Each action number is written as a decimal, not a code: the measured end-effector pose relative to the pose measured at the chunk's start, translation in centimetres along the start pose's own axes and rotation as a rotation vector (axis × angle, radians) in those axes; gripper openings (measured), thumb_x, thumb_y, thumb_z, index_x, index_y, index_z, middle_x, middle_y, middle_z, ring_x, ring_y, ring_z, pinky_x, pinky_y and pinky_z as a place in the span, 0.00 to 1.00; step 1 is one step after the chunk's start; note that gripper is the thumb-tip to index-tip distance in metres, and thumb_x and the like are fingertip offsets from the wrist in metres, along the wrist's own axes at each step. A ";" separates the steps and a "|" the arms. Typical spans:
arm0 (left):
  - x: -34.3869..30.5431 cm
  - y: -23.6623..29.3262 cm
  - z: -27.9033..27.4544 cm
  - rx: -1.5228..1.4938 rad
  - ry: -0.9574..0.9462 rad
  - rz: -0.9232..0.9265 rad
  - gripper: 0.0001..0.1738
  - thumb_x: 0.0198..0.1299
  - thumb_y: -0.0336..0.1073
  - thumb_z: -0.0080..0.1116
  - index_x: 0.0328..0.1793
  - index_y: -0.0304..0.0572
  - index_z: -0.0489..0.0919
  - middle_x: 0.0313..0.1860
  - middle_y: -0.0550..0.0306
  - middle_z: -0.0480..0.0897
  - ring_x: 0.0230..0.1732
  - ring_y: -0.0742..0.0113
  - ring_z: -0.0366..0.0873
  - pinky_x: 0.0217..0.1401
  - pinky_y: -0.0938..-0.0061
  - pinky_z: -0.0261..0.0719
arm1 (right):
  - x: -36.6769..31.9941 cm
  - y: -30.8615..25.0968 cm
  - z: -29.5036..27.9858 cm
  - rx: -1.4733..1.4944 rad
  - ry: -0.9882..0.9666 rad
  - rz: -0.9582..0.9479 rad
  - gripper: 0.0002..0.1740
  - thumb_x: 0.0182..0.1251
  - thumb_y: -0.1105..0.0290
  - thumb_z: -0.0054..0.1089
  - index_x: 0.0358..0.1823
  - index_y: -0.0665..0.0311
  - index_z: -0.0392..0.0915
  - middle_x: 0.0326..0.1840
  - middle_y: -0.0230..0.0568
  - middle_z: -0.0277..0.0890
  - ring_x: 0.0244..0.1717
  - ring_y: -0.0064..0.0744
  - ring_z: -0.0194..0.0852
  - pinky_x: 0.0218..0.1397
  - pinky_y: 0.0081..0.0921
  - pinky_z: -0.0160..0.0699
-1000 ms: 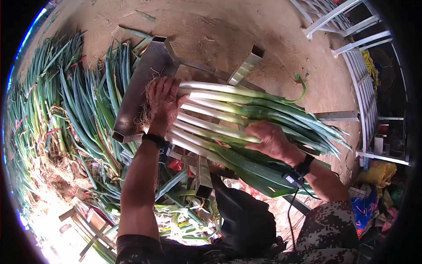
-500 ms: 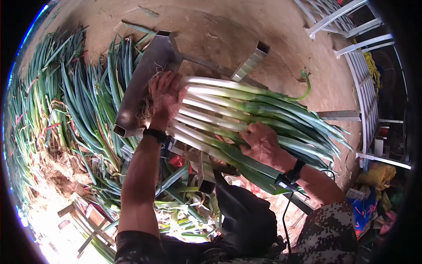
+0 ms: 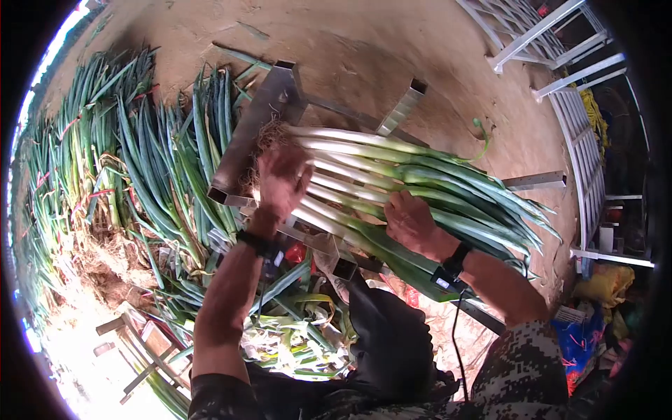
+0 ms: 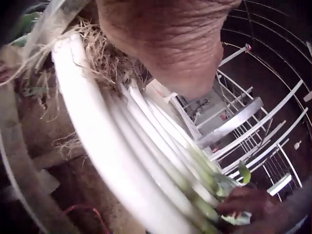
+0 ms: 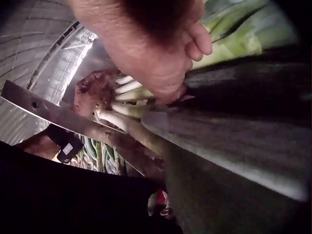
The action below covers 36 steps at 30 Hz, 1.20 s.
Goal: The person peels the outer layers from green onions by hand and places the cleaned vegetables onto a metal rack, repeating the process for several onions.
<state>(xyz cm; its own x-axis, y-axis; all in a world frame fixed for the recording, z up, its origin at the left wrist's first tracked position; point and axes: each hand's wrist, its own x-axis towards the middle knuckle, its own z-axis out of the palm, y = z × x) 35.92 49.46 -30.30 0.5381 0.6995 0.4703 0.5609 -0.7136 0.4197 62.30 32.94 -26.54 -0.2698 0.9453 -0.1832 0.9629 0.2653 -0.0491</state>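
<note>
Several large green onions (image 3: pixel 364 175) lie side by side across a metal stand, white stems to the left and dark green leaves to the right. Their tangled roots (image 3: pixel 269 133) sit at the metal plate (image 3: pixel 245 133) of the stand. My left hand (image 3: pixel 282 178) rests over the root ends with its fingers loosely bent, and its fingertips are blurred. Further right, my right hand (image 3: pixel 413 220) grips at the place where white turns to green. Its fingers (image 5: pixel 199 43) curl in against the green onions. In the left wrist view, white stems (image 4: pixel 112 156) run below the palm.
Bundles of green onions (image 3: pixel 105 140) tied with red bands stand on the left. Loose leaves (image 3: pixel 294 343) litter the ground below the stand. White metal racks (image 3: pixel 577 133) stand at the right, above bags (image 3: pixel 602 280). Square metal posts (image 3: pixel 402 108) stick up from the stand.
My right hand has slid left along the green onions and its fingers have curled in more. My left hand stays at the root ends. The head view has shifted slightly.
</note>
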 end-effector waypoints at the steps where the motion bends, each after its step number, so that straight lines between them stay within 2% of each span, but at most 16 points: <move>1: -0.9 0.3 -0.7 -0.019 -0.045 0.060 0.13 0.58 0.36 0.65 0.49 0.49 0.83 0.51 0.57 0.82 0.59 0.55 0.75 0.68 0.56 0.63 | 0.2 0.2 0.6 -0.009 -0.014 -0.013 0.23 0.42 0.58 0.72 0.38 0.64 0.77 0.42 0.43 0.69 0.47 0.45 0.71 0.42 0.42 0.77; 3: -2.8 1.0 -1.3 -0.030 -0.098 0.092 0.10 0.58 0.35 0.65 0.47 0.49 0.82 0.48 0.58 0.82 0.53 0.54 0.77 0.61 0.56 0.68 | -0.1 -0.2 -0.3 -0.003 0.042 -0.020 0.20 0.44 0.58 0.70 0.36 0.63 0.80 0.42 0.42 0.71 0.48 0.43 0.72 0.40 0.38 0.78; 4: -3.2 1.2 -1.1 -0.021 -0.077 0.074 0.11 0.58 0.35 0.65 0.47 0.49 0.82 0.48 0.58 0.82 0.53 0.54 0.77 0.61 0.56 0.68 | -0.1 -0.1 -0.9 -0.007 0.069 -0.024 0.18 0.45 0.58 0.69 0.35 0.62 0.82 0.41 0.42 0.73 0.48 0.42 0.73 0.39 0.36 0.79; 6: -3.7 1.9 -0.5 -0.004 -0.039 0.039 0.11 0.58 0.36 0.65 0.47 0.49 0.82 0.47 0.58 0.81 0.53 0.55 0.77 0.61 0.56 0.68 | 0.0 -0.1 -0.5 0.028 0.111 0.012 0.22 0.44 0.56 0.71 0.35 0.64 0.79 0.42 0.44 0.70 0.47 0.44 0.72 0.40 0.39 0.78; 10: -2.9 1.5 -0.3 0.002 -0.205 0.000 0.13 0.57 0.38 0.63 0.49 0.51 0.82 0.48 0.59 0.81 0.55 0.55 0.76 0.61 0.57 0.69 | 0.4 -0.7 0.5 0.035 0.148 0.087 0.25 0.46 0.53 0.72 0.36 0.66 0.76 0.43 0.46 0.69 0.47 0.46 0.71 0.42 0.43 0.78; 13: -2.8 1.8 0.3 0.042 -0.243 -0.023 0.16 0.56 0.42 0.64 0.51 0.52 0.83 0.48 0.59 0.80 0.57 0.57 0.75 0.62 0.56 0.66 | 0.7 -1.1 0.5 -0.101 0.218 0.087 0.18 0.50 0.58 0.67 0.37 0.64 0.82 0.42 0.43 0.72 0.50 0.42 0.72 0.41 0.40 0.80; 16: -3.1 1.4 0.4 0.042 -0.263 -0.022 0.17 0.56 0.44 0.65 0.51 0.51 0.83 0.50 0.59 0.80 0.58 0.57 0.75 0.64 0.56 0.64 | 1.1 -1.2 1.6 -0.086 0.192 0.055 0.18 0.52 0.57 0.66 0.35 0.65 0.83 0.41 0.44 0.72 0.48 0.44 0.73 0.36 0.41 0.81; 19: -3.3 1.1 -0.2 -0.038 -0.177 -0.013 0.18 0.56 0.45 0.67 0.51 0.50 0.82 0.54 0.58 0.80 0.60 0.56 0.73 0.66 0.56 0.63 | 1.5 -1.2 0.9 -0.151 0.111 0.024 0.16 0.52 0.57 0.65 0.32 0.63 0.83 0.36 0.44 0.73 0.40 0.46 0.76 0.32 0.43 0.80; 22: -3.4 -0.3 0.1 -0.073 -0.154 -0.069 0.19 0.58 0.48 0.66 0.52 0.49 0.83 0.57 0.57 0.79 0.62 0.54 0.72 0.70 0.54 0.61 | 1.8 0.0 -0.7 0.086 -0.060 -0.007 0.14 0.52 0.59 0.64 0.30 0.63 0.83 0.30 0.45 0.73 0.32 0.50 0.78 0.29 0.46 0.79; 25: -3.5 -0.5 0.6 -0.052 -0.082 -0.108 0.20 0.58 0.49 0.65 0.53 0.49 0.83 0.57 0.57 0.79 0.63 0.53 0.71 0.72 0.53 0.59 | 1.9 -0.3 -1.0 0.057 -0.081 -0.104 0.13 0.55 0.58 0.64 0.29 0.62 0.81 0.27 0.46 0.72 0.27 0.52 0.78 0.29 0.46 0.79; 26: -3.0 -0.2 0.6 -0.039 -0.038 -0.103 0.20 0.58 0.49 0.65 0.53 0.49 0.83 0.57 0.57 0.79 0.63 0.53 0.71 0.72 0.53 0.59 | 1.9 -0.2 -0.8 0.082 -0.031 -0.110 0.14 0.55 0.58 0.63 0.28 0.62 0.81 0.28 0.46 0.73 0.27 0.52 0.78 0.30 0.46 0.79; 27: -2.8 0.2 0.7 -0.054 -0.071 -0.166 0.21 0.59 0.50 0.63 0.54 0.49 0.83 0.57 0.58 0.79 0.65 0.54 0.70 0.73 0.53 0.58 | 1.6 -0.2 -0.7 0.107 0.018 -0.115 0.14 0.56 0.58 0.63 0.28 0.62 0.80 0.28 0.47 0.73 0.27 0.52 0.78 0.30 0.47 0.79; 29: -2.3 0.6 0.9 0.029 -0.035 -0.129 0.19 0.58 0.48 0.65 0.54 0.51 0.83 0.56 0.59 0.80 0.64 0.55 0.70 0.71 0.54 0.59 | 1.1 -0.3 -0.3 0.143 0.101 -0.095 0.15 0.58 0.57 0.63 0.26 0.62 0.78 0.28 0.47 0.72 0.28 0.52 0.78 0.32 0.46 0.79; 32: -2.2 0.8 1.5 0.059 -0.026 -0.127 0.17 0.58 0.45 0.65 0.52 0.53 0.84 0.54 0.62 0.80 0.64 0.56 0.70 0.71 0.54 0.60 | 0.9 -0.3 -0.3 0.115 0.025 -0.049 0.15 0.58 0.56 0.64 0.26 0.61 0.78 0.28 0.47 0.73 0.30 0.52 0.79 0.35 0.46 0.80; 35: -2.4 0.2 2.1 0.090 -0.035 -0.117 0.15 0.57 0.45 0.66 0.49 0.53 0.84 0.52 0.62 0.80 0.64 0.57 0.70 0.71 0.54 0.59 | 0.5 0.5 -1.2 0.260 0.086 -0.054 0.11 0.61 0.62 0.65 0.36 0.62 0.81 0.33 0.45 0.77 0.35 0.47 0.80 0.37 0.41 0.80; 36: -2.5 0.1 2.4 0.104 -0.038 -0.116 0.15 0.56 0.45 0.66 0.48 0.53 0.84 0.52 0.63 0.80 0.63 0.57 0.70 0.71 0.54 0.59 | 0.2 1.2 -1.8 0.387 0.117 0.025 0.10 0.63 0.64 0.64 0.39 0.63 0.82 0.35 0.45 0.79 0.37 0.46 0.81 0.38 0.39 0.80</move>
<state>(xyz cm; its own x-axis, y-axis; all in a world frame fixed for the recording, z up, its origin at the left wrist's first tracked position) 36.10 47.70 -33.28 0.4882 0.7794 0.3926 0.6816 -0.6215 0.3861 63.40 33.83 -24.90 -0.2233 0.9717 -0.0772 0.8930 0.1722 -0.4158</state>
